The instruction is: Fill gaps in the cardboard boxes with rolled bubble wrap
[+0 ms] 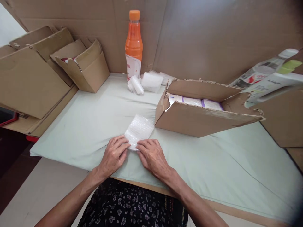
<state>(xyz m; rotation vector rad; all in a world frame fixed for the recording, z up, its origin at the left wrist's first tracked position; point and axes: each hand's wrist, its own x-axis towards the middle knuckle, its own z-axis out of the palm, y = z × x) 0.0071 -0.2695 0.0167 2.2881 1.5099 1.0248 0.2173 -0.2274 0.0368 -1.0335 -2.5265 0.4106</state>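
A small sheet of bubble wrap [139, 128] lies flat on the pale green cloth [99, 119] near the table's front edge. My left hand [114, 155] rests palm down at its near left corner, fingertips on the wrap. My right hand [151, 155] presses the near right corner the same way. Whether anything lies under the wrap is hidden. Just right of the wrap stands an open cardboard box [201, 116] holding white packets with purple edges [195, 101].
An orange drink bottle [133, 44] stands at the back by rolled bubble-wrap bundles [146, 82]. Open and flattened cardboard boxes [80, 64] are stacked at the back left. Bottles and cardboard [272, 75] crowd the right edge. Cardboard walls enclose the back.
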